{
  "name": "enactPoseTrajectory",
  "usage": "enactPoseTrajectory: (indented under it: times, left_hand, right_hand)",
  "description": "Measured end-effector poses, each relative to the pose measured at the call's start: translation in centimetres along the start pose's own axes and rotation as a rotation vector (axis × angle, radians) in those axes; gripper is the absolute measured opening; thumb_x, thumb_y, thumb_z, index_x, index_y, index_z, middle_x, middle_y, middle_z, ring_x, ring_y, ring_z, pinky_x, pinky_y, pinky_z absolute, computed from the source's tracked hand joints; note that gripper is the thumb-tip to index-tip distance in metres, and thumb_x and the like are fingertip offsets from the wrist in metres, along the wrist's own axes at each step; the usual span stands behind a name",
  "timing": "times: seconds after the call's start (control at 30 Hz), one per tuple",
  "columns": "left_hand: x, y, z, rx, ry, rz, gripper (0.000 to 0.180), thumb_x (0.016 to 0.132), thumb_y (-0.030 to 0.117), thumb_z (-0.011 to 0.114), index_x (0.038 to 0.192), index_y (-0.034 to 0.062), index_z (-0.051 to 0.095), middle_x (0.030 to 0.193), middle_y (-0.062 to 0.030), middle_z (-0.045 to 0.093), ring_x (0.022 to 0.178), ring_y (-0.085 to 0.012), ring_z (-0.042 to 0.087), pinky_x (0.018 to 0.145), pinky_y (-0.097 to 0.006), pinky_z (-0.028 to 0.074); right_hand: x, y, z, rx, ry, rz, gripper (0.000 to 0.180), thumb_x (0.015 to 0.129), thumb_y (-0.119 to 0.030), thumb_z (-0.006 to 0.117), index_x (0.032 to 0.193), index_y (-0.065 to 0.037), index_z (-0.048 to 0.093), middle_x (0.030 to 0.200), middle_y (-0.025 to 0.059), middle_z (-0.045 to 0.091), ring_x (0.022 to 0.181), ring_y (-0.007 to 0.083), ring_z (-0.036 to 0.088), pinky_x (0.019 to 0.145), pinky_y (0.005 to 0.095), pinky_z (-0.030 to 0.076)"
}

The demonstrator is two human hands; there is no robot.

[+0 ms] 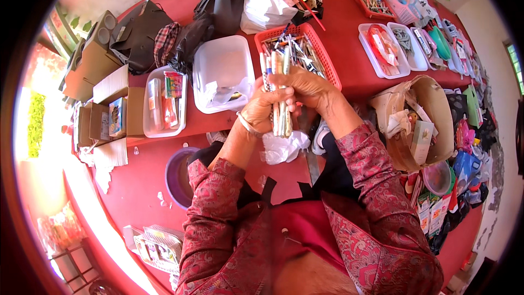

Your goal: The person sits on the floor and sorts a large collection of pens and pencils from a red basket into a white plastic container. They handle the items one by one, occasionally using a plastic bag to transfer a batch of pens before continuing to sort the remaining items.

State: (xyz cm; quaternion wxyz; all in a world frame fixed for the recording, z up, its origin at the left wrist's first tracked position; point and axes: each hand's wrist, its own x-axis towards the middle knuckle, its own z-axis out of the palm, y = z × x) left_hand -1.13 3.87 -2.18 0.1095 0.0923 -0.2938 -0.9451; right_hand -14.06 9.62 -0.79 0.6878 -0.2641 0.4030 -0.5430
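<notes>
Both of my hands are closed round one upright bundle of pens [282,118], mostly white and pale, in front of my chest. My left hand [260,108] wraps the bundle from the left, a pale bangle on its wrist. From the right, my right hand [310,88] grips the same bundle, its fingers meeting the left ones. Just beyond them stands a red plastic basket [326,59] with more pens and pencils lying in it. Left of the basket is a translucent white tub [221,60] with crumpled clear plastic inside. My fingers hide part of the bundle.
A white bag [267,5] of odds and ends and dark bags [221,3] stand at the back. Trays of small goods [385,52] sit at right, above a carton [415,123] of mixed things. An open cardboard box [112,117] is at left; a purple basin [177,177] stands on the floor.
</notes>
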Motion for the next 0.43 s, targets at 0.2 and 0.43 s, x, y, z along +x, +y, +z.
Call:
enactPoseTrajectory:
  times: [0.2,0.43]
  left_hand:
    - [0.5,-0.8,-0.1,0.097,0.071,-0.084,0.016,0.075,0.006,0.06,0.088,0.0021,0.051,0.068,-0.0059,0.056,0.06,-0.0157,0.058,0.054,-0.028,0.05]
    - [0.4,0.5,-0.8,0.78,0.014,0.019,0.028,0.075,0.02,0.062,0.094,0.0005,0.053,0.073,-0.0056,0.06,0.058,-0.0122,0.058,0.05,-0.02,0.045]
  right_hand:
    - [-0.3,0.5,0.8,0.02,0.051,0.006,0.024,0.071,-0.008,0.056,0.09,0.007,0.055,0.088,0.016,0.059,0.063,0.0156,0.058,0.047,0.0205,0.047]
    - [0.6,0.0,0.5,0.136,0.177,-0.076,0.031,0.073,-0.005,0.055,0.102,0.003,0.046,0.094,0.0209,0.058,0.082,0.0277,0.059,0.063,0.036,0.052]
